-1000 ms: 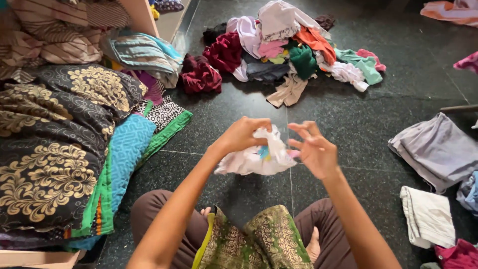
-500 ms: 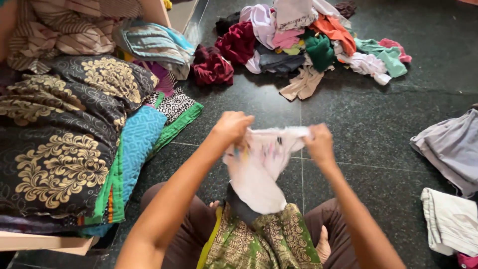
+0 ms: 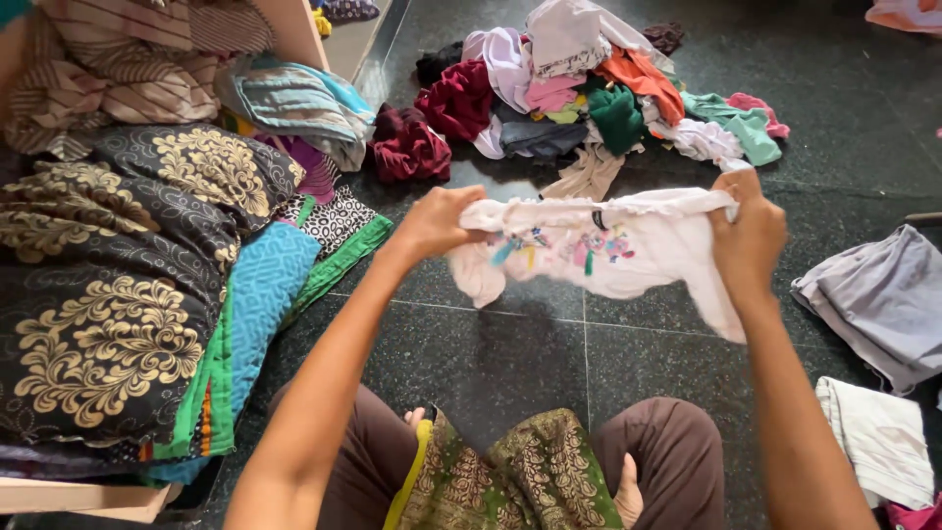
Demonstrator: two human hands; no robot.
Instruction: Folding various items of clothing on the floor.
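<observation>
Leftmost, a stack of folded quilts (image 3: 118, 294) with gold floral print on dark cloth and a turquoise, green-edged one lay on the floor (image 3: 510, 353), with striped bedding (image 3: 108, 59) piled above it. Next to that, the left hand (image 3: 437, 221) was closed in a fist around one end of a small white garment (image 3: 599, 245) printed with little coloured figures. That garment was held up in the air above the dark speckled floor, in front of the person's crossed legs, stretched so that its long axis ran side to side, nearly level, with its gathered upper edge pulled taut between both hands and the loose cloth hanging down below, sagging lowest toward the right end. Behind it, farther off, a heap of mixed clothes (image 3: 589, 88) in maroon, white, orange and green sat on the floor. The right hand (image 3: 748, 236) was likewise clenched on the other end of the garment, thumb side up. Below, a green and gold patterned cloth (image 3: 510, 476) lay over the lap. Well apart at the right edge lay a folded grey garment (image 3: 873, 299) and a folded white cloth (image 3: 878, 442).
</observation>
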